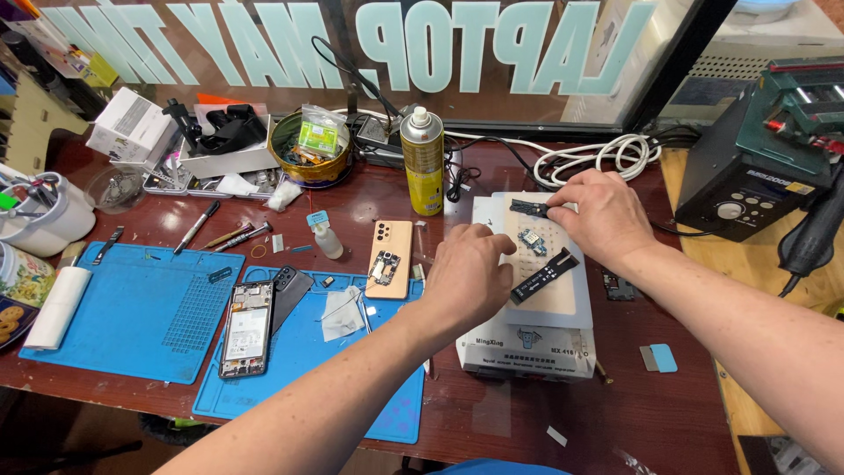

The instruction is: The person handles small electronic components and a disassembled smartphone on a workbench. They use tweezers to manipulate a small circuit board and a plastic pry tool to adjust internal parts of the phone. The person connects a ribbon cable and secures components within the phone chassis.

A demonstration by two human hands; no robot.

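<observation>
A dark red workbench [527, 422] carried everything, with two blue work mats [132, 317] spread over its left half and a white heating-plate machine [527, 352] standing to the right of them. A black station with a dial [747, 189] sat on a wooden surface at the far right. On the nearer mat lay an opened phone [246, 330] with its insides showing, and beside it a peach-coloured phone back cover [390, 258]. A yellow spray can [423, 163] stood upright behind that cover. Both hands worked over the white machine's plate. The left hand [466, 277] rested at the plate's left edge, fingers curled inward; whether it gripped anything could not be told. The right hand [602, 215] hovered at the plate's far edge, its fingertips pinched on a small black strip part [527, 208]. Between the hands lay a small circuit board [533, 240], and a longer black strip [545, 275] lay slanted just beside the left hand.
</observation>
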